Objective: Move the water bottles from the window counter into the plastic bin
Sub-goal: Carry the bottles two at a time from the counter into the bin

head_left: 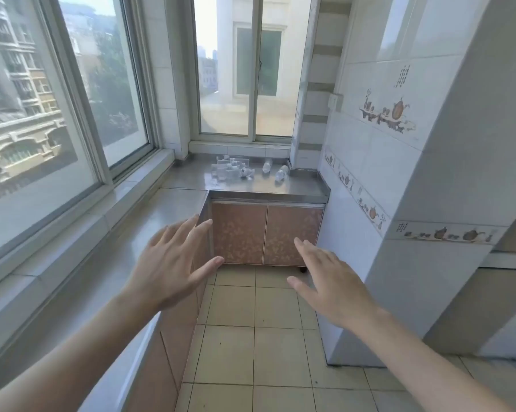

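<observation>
At the far end of the room, a steel counter (298,185) runs under the window. On it lies a cluster of clear water bottles (231,171), and behind them stands what looks like a clear plastic bin (236,159). Two more bottles lie to the right, one (267,166) beside the other (281,173). My left hand (173,267) and my right hand (334,282) are stretched out in front of me over the floor, well short of the counter. Both hold nothing and their fingers are spread.
A long counter (126,257) runs along the left wall under large windows. Brown cabinet doors (265,233) sit beneath the far counter. A tiled pillar (423,233) juts in from the right. The tiled floor (251,337) forms a narrow aisle between them.
</observation>
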